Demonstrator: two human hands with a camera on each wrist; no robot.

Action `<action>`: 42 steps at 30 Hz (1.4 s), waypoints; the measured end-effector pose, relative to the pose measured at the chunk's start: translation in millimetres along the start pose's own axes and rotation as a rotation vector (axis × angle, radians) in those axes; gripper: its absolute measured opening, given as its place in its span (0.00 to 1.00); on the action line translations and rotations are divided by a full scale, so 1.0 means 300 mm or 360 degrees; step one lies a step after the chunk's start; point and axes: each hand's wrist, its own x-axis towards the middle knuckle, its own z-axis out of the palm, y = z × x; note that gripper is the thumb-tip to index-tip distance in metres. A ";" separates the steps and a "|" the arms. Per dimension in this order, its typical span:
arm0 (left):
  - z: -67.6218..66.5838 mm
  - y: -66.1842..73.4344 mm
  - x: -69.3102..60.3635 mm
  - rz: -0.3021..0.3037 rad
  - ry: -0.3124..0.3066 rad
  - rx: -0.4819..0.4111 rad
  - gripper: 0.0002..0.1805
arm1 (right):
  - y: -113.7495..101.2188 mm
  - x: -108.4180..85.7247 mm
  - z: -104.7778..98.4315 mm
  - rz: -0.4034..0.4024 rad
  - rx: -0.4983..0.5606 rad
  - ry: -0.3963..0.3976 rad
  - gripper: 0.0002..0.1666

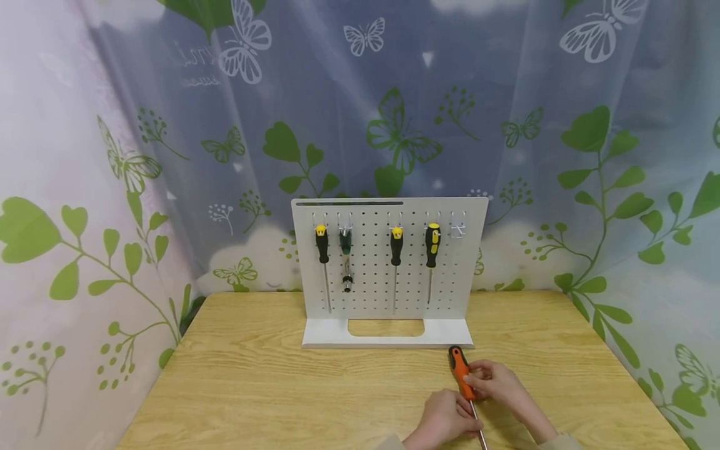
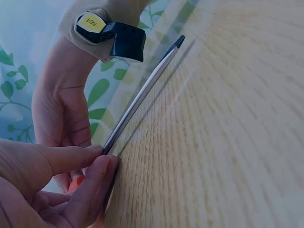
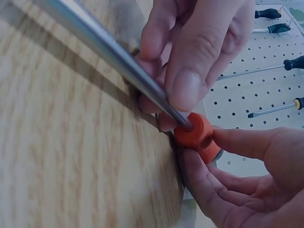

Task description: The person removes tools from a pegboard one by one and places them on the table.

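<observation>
An orange and black screwdriver (image 1: 462, 375) is held just above the table, its handle pointing at the pegboard and its steel shaft toward the person. My right hand (image 1: 497, 386) pinches the orange handle between thumb and fingers. With thumb and fingers, my left hand (image 1: 444, 417) pinches the shaft (image 2: 137, 99) close below the handle. The shaft ends in a dark flat tip (image 2: 179, 41), seen in the left wrist view. In the right wrist view the handle's orange end (image 3: 194, 130) shows between the right thumb and fingers.
A white pegboard (image 1: 368, 262) stands at the table's back. Black-yellow screwdrivers (image 1: 396, 247) and a green-handled tool (image 1: 345, 242) hang from its hooks. A hook (image 1: 458, 230) at its right end holds nothing. The wooden table (image 1: 253, 387) reaches patterned curtains (image 1: 337, 75).
</observation>
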 end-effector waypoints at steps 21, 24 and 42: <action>-0.012 -0.010 0.012 0.0059 0.0013 0.0114 0.11 | -0.020 -0.012 0.002 0.0041 0.0055 0.0013 0.28; -0.016 -0.014 0.011 0.0072 0.0015 0.0098 0.11 | -0.021 -0.010 0.007 0.0062 0.0050 0.0040 0.28; -0.019 -0.012 0.008 -0.0047 -0.0048 -0.0180 0.09 | -0.007 -0.010 0.010 0.0019 0.0152 0.0036 0.29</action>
